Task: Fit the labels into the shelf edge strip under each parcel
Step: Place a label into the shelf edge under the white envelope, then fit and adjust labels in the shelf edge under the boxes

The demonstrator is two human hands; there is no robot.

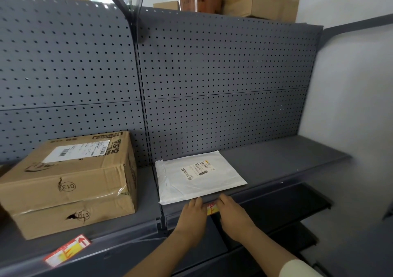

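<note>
While a red-and-yellow paper label [67, 250] already sits in the grey shelf edge strip [127, 237] under the brown cardboard box [70, 183], the left hand [192, 217] and right hand [232, 215], fingertips pinched closed, press a second red-and-yellow label [212, 208] in beneath the white plastic mailer [198, 175], leaving that one unfinished.

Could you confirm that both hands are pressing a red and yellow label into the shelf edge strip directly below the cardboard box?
Not quite: the head view shows the left hand and right hand pressing the red and yellow label into the shelf edge strip below the white mailer bag, not the cardboard box, which sits on the neighbouring shelf section to the left.
</note>
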